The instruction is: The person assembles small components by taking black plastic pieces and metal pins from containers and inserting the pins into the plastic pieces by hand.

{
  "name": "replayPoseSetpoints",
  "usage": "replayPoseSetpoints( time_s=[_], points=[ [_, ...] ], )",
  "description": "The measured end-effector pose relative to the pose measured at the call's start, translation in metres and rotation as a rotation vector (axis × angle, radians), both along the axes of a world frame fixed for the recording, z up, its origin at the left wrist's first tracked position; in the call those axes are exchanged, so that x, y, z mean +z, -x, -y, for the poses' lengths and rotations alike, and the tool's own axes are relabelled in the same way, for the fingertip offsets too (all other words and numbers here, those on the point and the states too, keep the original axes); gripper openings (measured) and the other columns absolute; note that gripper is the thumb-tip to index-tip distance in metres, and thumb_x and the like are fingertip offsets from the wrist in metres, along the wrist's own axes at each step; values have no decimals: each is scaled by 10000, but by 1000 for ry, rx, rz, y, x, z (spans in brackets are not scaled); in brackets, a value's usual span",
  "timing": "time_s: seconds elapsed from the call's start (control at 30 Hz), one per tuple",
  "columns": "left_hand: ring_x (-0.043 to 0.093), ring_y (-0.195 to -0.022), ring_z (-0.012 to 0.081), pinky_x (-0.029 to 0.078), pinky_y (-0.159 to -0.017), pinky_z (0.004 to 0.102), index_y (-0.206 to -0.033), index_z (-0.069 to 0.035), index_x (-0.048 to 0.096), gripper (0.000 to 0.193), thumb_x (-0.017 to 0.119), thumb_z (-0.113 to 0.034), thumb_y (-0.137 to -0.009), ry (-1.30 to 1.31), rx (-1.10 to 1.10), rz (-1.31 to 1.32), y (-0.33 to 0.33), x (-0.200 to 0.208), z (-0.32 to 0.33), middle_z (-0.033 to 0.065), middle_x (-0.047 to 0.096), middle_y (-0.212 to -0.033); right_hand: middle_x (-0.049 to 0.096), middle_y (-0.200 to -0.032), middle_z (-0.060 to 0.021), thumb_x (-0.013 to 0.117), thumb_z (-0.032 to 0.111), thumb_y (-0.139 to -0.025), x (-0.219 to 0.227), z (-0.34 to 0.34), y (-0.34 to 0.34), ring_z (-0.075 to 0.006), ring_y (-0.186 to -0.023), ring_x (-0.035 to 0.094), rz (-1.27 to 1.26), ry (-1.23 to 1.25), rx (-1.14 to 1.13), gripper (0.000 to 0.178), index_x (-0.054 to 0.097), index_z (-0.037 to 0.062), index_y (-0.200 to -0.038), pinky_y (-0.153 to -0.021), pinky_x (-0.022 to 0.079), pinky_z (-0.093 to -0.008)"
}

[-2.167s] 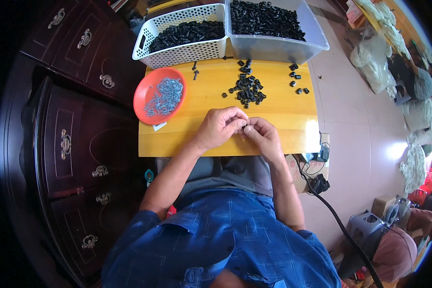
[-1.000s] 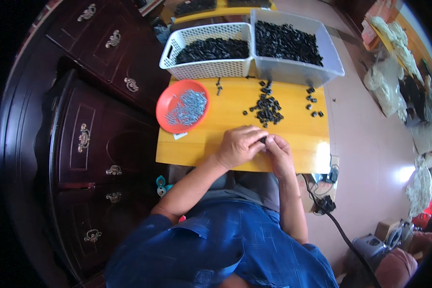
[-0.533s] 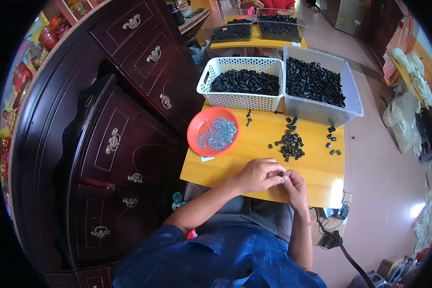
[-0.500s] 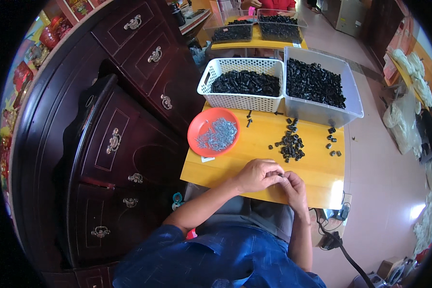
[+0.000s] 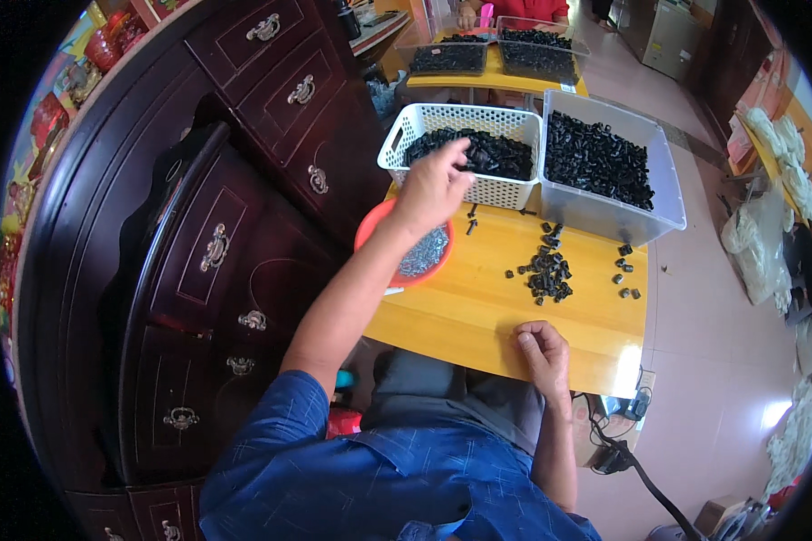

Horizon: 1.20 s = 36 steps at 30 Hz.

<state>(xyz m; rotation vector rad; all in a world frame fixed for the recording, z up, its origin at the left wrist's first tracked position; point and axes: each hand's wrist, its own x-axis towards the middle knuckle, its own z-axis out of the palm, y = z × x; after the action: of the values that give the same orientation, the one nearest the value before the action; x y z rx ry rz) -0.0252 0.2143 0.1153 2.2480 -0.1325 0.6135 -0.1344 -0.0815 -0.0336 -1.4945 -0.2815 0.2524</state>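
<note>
My left hand (image 5: 433, 191) reaches over the near rim of a white perforated basket (image 5: 507, 193). Its fingers look spread, slightly blurred, above the small black plastic parts (image 5: 496, 155) inside; I see nothing held. Near the table's front edge rests my right hand (image 5: 545, 353), fingers curled with the thumb pressed against them. Whatever they pinch, if anything, is hidden. Beyond that hand lies a loose pile of short black plastic pieces (image 5: 549, 274). Partly under my left forearm, an orange bowl (image 5: 368, 227) holds small silvery metal pieces (image 5: 424, 256).
A clear plastic bin (image 5: 669, 185) full of black parts stands right of the basket on the yellow table (image 5: 460, 311). A few black pieces (image 5: 624, 266) lie at the right. Dark wooden drawers (image 5: 235, 225) flank the left. Across, a person in red sits behind more bins (image 5: 537, 59).
My left hand has left my right hand and moved forward and left, over the basket. My right hand stays near the table edge, slightly lower in view.
</note>
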Motion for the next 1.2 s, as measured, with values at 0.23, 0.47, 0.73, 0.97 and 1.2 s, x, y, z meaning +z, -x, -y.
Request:
replayPoseSetpoints(
  time_s=[0.23,0.47,0.73,0.97,1.2],
  points=[
    [740,-879,235,574,-800,333,-1132,-32,708,303,748,-138,-851,-315,107,-311,45,-21,-71,142,744,-968,665,-913,-18,640,36,-977,4,0,0,-89,-850,612,-38,-65,31,76,652,-15,-1030,-802,500,-237],
    [637,-1178,297,502,-1008,386,-1347,-46,598,689,835,-216,-723,-455,47,-606,91,-63,-104,183,595,-1366,670,-952,-15,606,62,-1013,1,1,-1,-82,-862,612,-17,-20,73,84,636,-4,-1054,-819,495,-228],
    [504,-1357,335,418,-1123,408,-1429,-23,514,868,833,-369,-700,-561,93,-644,87,-73,-96,190,495,-1491,652,-886,-11,638,42,-977,4,-3,1,-81,-825,594,-6,11,18,63,654,-10,-1008,-774,489,-226],
    [552,-1302,327,468,-1064,426,-1308,-101,625,681,814,-357,-705,-585,73,-578,88,-80,-97,178,569,-1396,647,-866,-2,649,43,-971,7,-3,2,-74,-808,587,7,32,3,59,660,-7,-999,-755,485,-222],
    [671,-1074,312,538,-937,427,-1156,-76,681,447,795,-204,-743,-549,-7,-455,89,-80,-95,156,684,-1145,648,-854,6,653,47,-967,3,-3,1,-67,-794,580,36,49,-18,58,667,-2,-997,-741,483,-222]
  ],
)
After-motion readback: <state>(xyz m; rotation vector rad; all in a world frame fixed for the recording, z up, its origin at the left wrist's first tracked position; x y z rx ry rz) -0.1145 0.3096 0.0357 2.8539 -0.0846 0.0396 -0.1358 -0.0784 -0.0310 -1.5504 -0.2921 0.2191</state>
